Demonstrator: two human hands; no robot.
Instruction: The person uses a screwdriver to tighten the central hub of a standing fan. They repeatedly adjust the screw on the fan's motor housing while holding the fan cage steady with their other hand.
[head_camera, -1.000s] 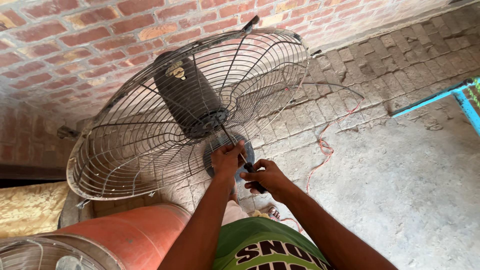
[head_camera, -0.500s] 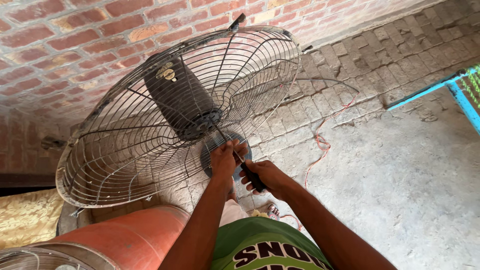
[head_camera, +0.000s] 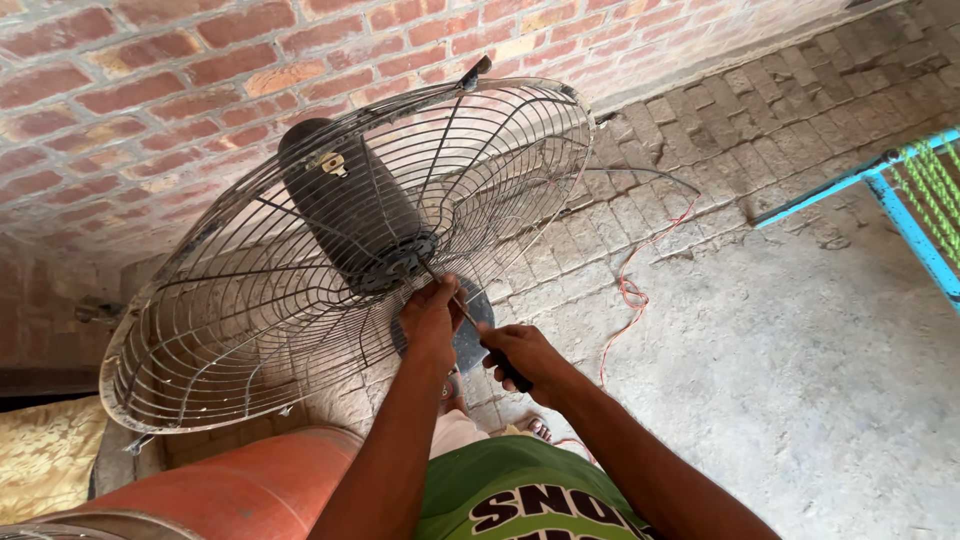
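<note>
Setting: brick wall (head_camera: 150, 90), brick-and-cement floor (head_camera: 800, 330).
Fan guard (head_camera: 300, 300): wire cage, tilted, dark motor (head_camera: 350, 205) inside, just beyond both sets of fingers.
Left hand (head_camera: 430, 315): fingers curled shut, pinching at the cage's hub.
Right hand (head_camera: 520, 355): fist closed around a screwdriver (head_camera: 490, 345), tip toward left fingers.
Nearby: orange cylinder (head_camera: 230, 490) below wrists; red wire (head_camera: 630, 295) right of knuckles.

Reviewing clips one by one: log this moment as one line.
left hand: on fan guard near motor | right hand: grips screwdriver | floor: orange wire
</note>
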